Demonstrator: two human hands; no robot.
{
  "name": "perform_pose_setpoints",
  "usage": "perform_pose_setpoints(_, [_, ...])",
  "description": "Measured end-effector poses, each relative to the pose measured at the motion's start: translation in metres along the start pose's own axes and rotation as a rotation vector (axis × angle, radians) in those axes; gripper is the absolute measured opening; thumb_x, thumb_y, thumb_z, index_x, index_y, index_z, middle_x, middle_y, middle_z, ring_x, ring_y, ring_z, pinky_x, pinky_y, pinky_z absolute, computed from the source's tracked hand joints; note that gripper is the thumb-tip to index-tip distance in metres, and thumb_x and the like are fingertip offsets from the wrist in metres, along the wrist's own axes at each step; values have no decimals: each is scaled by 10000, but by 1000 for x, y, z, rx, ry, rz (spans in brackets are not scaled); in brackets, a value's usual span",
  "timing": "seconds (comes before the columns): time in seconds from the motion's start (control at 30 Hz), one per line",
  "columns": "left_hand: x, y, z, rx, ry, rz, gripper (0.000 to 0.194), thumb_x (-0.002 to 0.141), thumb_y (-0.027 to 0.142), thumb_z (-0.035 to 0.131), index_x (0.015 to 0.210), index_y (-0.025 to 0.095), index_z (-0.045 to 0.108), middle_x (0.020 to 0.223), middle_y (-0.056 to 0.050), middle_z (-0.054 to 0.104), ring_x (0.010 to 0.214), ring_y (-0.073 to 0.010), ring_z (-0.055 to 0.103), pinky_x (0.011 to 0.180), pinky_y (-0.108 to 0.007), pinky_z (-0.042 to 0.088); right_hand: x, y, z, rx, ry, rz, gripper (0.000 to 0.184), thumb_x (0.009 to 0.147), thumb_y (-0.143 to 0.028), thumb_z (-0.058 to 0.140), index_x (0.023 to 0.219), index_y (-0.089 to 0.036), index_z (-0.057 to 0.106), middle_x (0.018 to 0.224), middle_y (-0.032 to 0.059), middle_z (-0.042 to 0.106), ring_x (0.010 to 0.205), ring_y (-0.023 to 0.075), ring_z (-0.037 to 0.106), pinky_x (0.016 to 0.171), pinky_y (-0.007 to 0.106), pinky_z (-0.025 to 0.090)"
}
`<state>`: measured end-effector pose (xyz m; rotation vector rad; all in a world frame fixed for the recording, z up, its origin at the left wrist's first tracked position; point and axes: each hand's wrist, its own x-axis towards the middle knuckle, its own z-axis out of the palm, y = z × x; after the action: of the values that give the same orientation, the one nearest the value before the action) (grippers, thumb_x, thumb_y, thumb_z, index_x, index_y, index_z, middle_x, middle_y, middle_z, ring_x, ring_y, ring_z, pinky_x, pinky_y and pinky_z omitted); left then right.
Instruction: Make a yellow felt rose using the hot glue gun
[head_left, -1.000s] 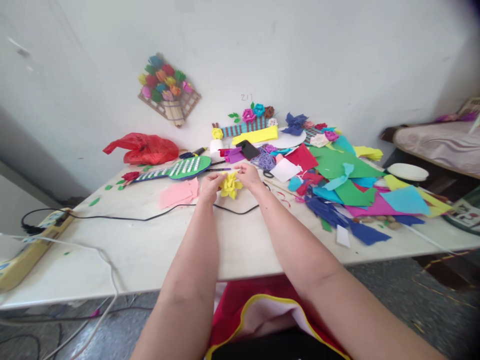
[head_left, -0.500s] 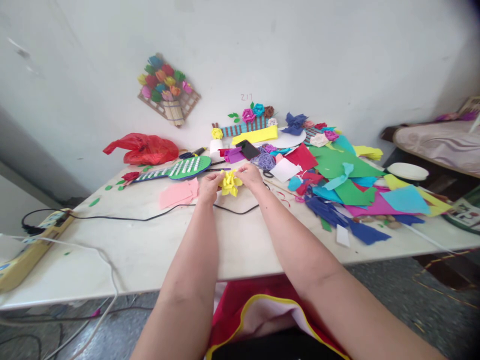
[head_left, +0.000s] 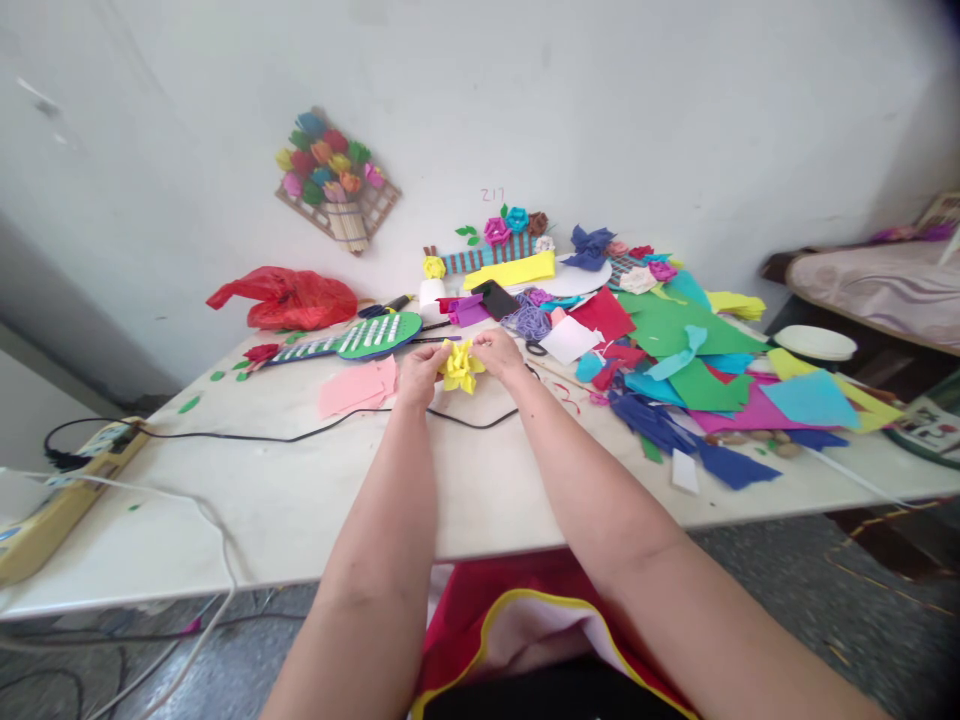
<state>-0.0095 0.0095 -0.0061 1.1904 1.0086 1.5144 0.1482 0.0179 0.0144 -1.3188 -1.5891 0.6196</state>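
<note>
A yellow paper flower [head_left: 461,367] with pointed petals is held above the white table [head_left: 285,510]. My left hand [head_left: 421,374] grips it from the left, fingers closed at its edge. On the other side my right hand [head_left: 498,356] pinches at the petals with thumb and forefinger; part of the fingertips is too small to make out. Pink paper [head_left: 358,386] lies left of my left hand. Behind the hands are a green guitar-shaped piece [head_left: 380,336] with white strips and a dark phone [head_left: 496,299].
Coloured paper scraps [head_left: 697,340] spread over the right side. A black cable [head_left: 262,437] crosses the table to a power strip [head_left: 71,490] at the left. A red plastic bag [head_left: 289,296] and purple yarn [head_left: 528,318] lie farther back. Paper tulips [head_left: 330,160] hang on the wall.
Almost nothing differs. The yellow flower is turned very slightly between my fingers; both hands stay in the same place.
</note>
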Motion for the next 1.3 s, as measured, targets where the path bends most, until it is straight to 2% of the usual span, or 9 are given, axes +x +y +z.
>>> perform_pose_setpoints(0.17, [0,-1,0,-17,-18,-7,525,439,592,899,677,166,705,619,-16,630,550,-134,568,541,-264,460,-2,-5,-1,-62,49,-42,125,652,-233,580,744,-213,663,1001,28,613,921,182,558,898,323,459])
perform_pose_setpoints(0.3, [-1,1,2,-17,-23,-12,525,423,583,907,676,170,704,604,-9,622,548,-132,564,528,-257,448,-2,-5,-2,-58,29,-36,56,643,-235,570,637,-195,609,853,14,589,870,178,545,800,282,452])
perform_pose_setpoints(0.43, [-3,4,3,-7,-38,4,546,404,605,901,670,170,706,599,-8,634,537,-123,557,519,-244,455,-3,-7,-6,-44,-41,-18,109,635,-246,541,539,-195,533,643,-9,501,773,171,513,666,254,409])
perform_pose_setpoints(0.57, [-4,4,3,-22,-51,-11,543,403,595,903,673,166,708,602,-19,645,546,-138,571,539,-262,483,-4,-10,-7,-15,-43,-1,119,626,-236,527,517,-198,499,607,-17,466,746,166,506,647,251,403])
perform_pose_setpoints(0.73, [0,0,1,-16,0,-35,519,432,570,897,662,154,689,624,-37,647,564,-153,587,550,-284,489,0,-3,-2,80,13,-31,83,619,-212,563,546,-195,525,792,-1,571,871,176,552,814,276,451])
perform_pose_setpoints(0.87, [-1,0,1,6,24,-47,509,448,555,874,679,147,676,632,-32,647,557,-142,584,534,-268,483,4,2,1,161,15,-94,71,618,-203,584,559,-193,546,957,26,586,956,186,564,951,328,431])
perform_pose_setpoints(1.0, [-4,6,3,-22,6,-44,537,468,436,859,904,163,708,681,-6,675,558,-133,596,513,-242,466,6,2,0,181,-15,-136,75,598,-207,602,549,-195,546,1000,42,574,985,204,559,983,367,423])
perform_pose_setpoints(1.1, [-5,9,3,-45,-27,-56,603,487,374,831,1043,179,703,683,8,680,548,-131,596,512,-241,469,6,2,-1,173,-18,-144,63,598,-204,600,557,-198,551,971,36,582,945,197,556,952,360,435])
perform_pose_setpoints(1.3, [-7,11,3,-80,-72,-55,546,494,397,831,976,165,726,690,0,687,554,-142,612,518,-259,490,2,1,-3,126,-102,-110,63,649,-228,550,613,-196,590,709,-20,575,765,163,526,744,281,432])
